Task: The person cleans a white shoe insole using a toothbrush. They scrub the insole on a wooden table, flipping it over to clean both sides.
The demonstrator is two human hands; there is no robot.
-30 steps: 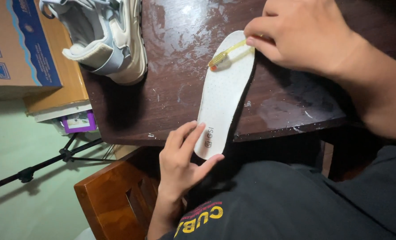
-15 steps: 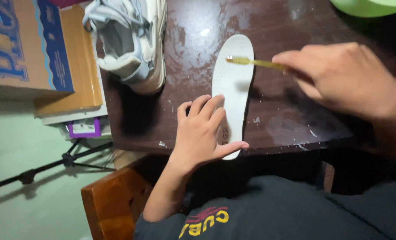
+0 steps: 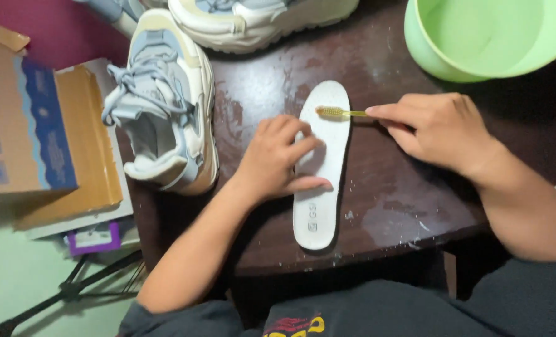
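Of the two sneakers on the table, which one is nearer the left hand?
The laced sneaker lying lengthwise just beside the left hand; the other sneaker lies crosswise along the table's far edge.

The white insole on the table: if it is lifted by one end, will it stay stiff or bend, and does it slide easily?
The insole looks thin and flat, so it would probably flex and feel light. The left hand presses it down while the right hand holds the toothbrush on it, suggesting it may slide on the wet-looking table.
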